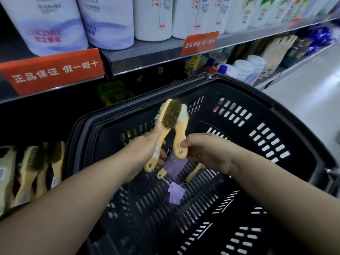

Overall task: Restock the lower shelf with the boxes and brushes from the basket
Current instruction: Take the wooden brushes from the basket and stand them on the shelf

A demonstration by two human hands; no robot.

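Over the black basket (266, 111), my left hand (147, 151) grips the wooden handles of a bunch of brushes; the nearest one shows its brown bristles (170, 114). My right hand (202, 151) pinches the handle end of a white-bristled brush (180, 137) beside them. Purple tags (175, 194) hang on strings below. More brush handles (193, 173) show lower in the basket. Several brushes (36, 168) stand on the lower shelf at the left.
The upper shelf (147, 52) carries large white bottles and orange price strips. Bottles and packets fill the lower shelf at the right (244, 69). A green item (112, 92) sits in the dark behind the basket. Pale floor lies at the far right.
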